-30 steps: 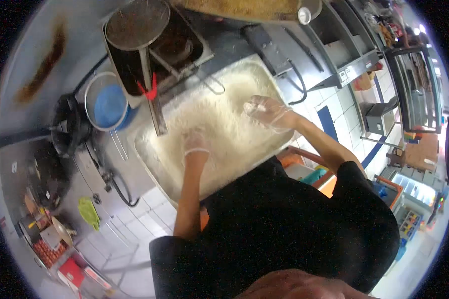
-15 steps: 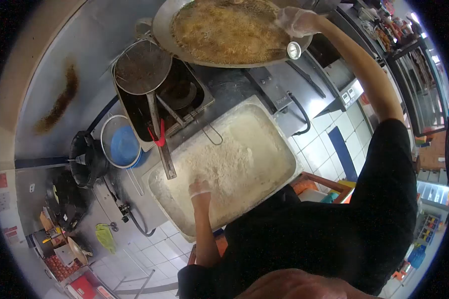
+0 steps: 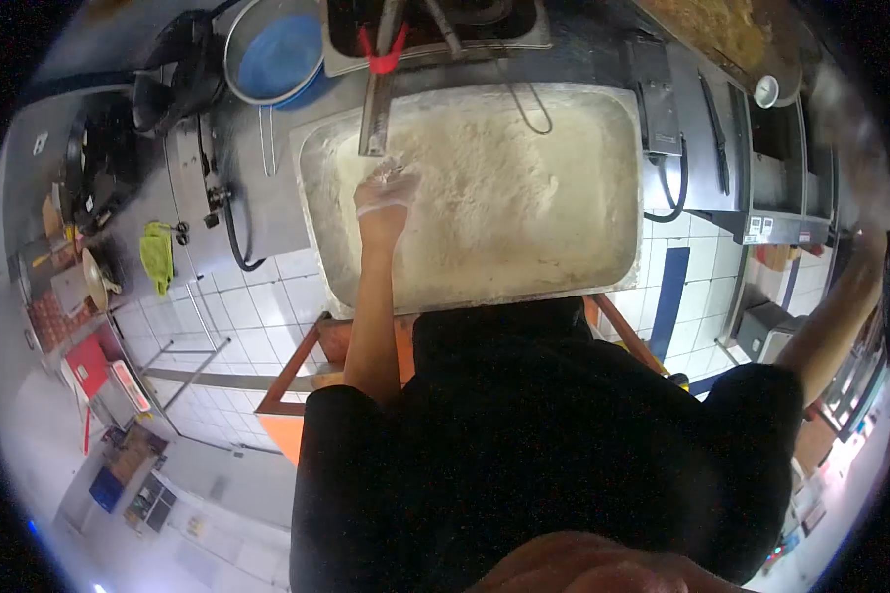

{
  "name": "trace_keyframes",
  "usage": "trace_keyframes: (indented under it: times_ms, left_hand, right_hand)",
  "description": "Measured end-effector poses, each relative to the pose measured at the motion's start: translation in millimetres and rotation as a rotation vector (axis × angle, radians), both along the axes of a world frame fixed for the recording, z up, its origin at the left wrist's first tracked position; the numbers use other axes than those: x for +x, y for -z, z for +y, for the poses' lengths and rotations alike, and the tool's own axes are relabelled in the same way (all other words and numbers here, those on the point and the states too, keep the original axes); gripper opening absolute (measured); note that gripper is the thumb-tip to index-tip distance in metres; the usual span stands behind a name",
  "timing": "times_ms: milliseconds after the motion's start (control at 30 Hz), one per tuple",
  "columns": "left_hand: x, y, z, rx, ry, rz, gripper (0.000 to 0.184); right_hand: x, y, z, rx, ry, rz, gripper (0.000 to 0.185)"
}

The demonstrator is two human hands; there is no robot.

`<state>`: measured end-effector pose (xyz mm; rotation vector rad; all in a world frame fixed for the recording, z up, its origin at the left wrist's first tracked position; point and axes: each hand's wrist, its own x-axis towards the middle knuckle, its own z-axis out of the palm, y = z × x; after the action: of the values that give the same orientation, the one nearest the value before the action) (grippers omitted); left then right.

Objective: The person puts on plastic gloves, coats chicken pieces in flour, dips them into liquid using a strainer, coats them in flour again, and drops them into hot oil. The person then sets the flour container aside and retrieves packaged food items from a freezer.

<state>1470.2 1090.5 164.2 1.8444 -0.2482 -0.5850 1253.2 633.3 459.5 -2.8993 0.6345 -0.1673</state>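
Note:
My left hand (image 3: 384,193), in a clear glove dusted white, is over the left part of a large metal tray (image 3: 485,300) of pale flour (image 3: 475,178). Its fingers are curled together, with whitish bits at the tips; what they hold, if anything, I cannot make out. Just beyond it the end of a strainer's long handle (image 3: 376,119) juts over the tray. Far to the right, my right hand (image 3: 853,138) is smeared by motion near the dark racks, so its fingers do not show clearly. A wok of frying oil (image 3: 717,30) is partly in view at the top right.
A blue bowl with a sieve (image 3: 279,59) stands left of a dark oil pan (image 3: 549,25). Wire tongs or a hook-like handle (image 3: 534,114) reaches over the tray's back edge. Beside the wok is a dial thermometer (image 3: 765,92). A green cloth (image 3: 156,259) hangs at left.
The view has swung toward the right and down. My right hand has left the wok's rim and moved out to the far right. My left hand has risen from the flour.

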Motion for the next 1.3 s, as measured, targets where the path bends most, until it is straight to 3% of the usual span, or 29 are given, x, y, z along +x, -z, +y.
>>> trace_keyframes:
  times_ms: [100,167,233,300,400,433,500,600,633,700,733,800,867,933,1000,1033,1067,1133,1200,1300]
  left_hand:
    - [4.4,20.7,13.8,0.211,0.149,-0.241,0.040]
    - [2.4,32.4,22.3,0.709,0.372,-0.706,0.047]
    - [1.3,35.1,22.6,0.979,0.461,-0.847,0.055]
    - [8.7,32.4,6.5,1.018,0.394,-0.661,0.064]
    - [25.1,97.9,-2.4,0.637,0.510,-0.733,0.060]
    - [25.6,108.7,-6.0,0.534,0.525,-0.727,0.057]
    - [28.2,79.2,-26.8,0.458,0.547,-0.616,0.051]
    - [49.7,6.2,-17.9,0.596,0.830,-0.339,0.047]
    - [59.0,-11.4,-9.6,0.685,0.963,-0.275,0.046]
    - [43.5,-15.5,29.8,0.793,0.788,-0.578,0.045]
    - [28.8,-12.3,46.2,0.840,0.699,-0.720,0.044]
    - [6.7,13.9,62.6,0.836,0.756,-0.792,0.046]
    - [-11.0,30.2,63.6,0.751,0.801,-0.771,0.045]
    - [-28.4,40.3,51.5,0.583,0.823,-0.656,0.041]
    - [-22.9,32.2,51.0,0.470,0.730,-0.313,0.038]
    - [-19.2,26.5,52.5,0.417,0.651,-0.291,0.036]
    - [-15.6,20.4,54.1,0.360,0.574,-0.270,0.035]
    - [-7.1,6.0,65.5,0.265,0.364,-0.521,0.033]
    - [6.5,-6.9,73.0,0.588,0.567,-0.420,0.031]
    - [-0.5,-45.5,72.5,0.952,0.790,-0.335,0.030]
  right_hand:
    - [8.8,39.1,102.0,0.406,0.032,0.168,0.036]
    - [36.1,102.2,158.3,0.622,0.134,0.520,0.038]
    - [55.5,189.9,189.4,0.618,0.196,0.709,0.039]
    - [27.8,362.4,165.0,0.326,-0.011,0.422,0.033]
    - [100.7,329.4,201.0,0.521,-0.095,0.332,0.050]
    - [127.1,314.8,220.8,0.482,-0.220,0.296,0.046]
    - [171.8,287.5,256.2,0.335,-0.530,0.189,0.041]
    - [188.5,238.8,286.7,0.653,-0.410,0.709,0.045]
    - [177.0,238.9,292.7,0.657,-0.421,0.655,0.050]
    - [160.6,211.9,306.9,0.551,-0.505,0.656,0.060]
    - [146.9,233.5,317.5,0.469,-0.464,0.592,0.058]
    - [119.9,275.8,338.7,0.313,-0.368,0.471,0.054]
    - [123.6,280.7,366.9,0.260,-0.389,0.456,0.047]
    - [125.7,291.0,355.6,0.596,-0.439,0.414,0.039]
    - [112.7,320.5,319.8,0.962,-0.566,0.362,0.038]
    - [118.9,237.9,309.4,0.945,-0.229,0.572,0.046]
    - [103.3,252.0,298.6,0.982,-0.024,0.401,0.052]
    - [82.2,252.3,282.4,0.858,0.149,0.304,0.063]
    - [88.0,212.0,270.0,0.549,0.073,0.437,0.072]
    - [72.9,232.0,277.7,0.188,0.029,0.669,0.071]
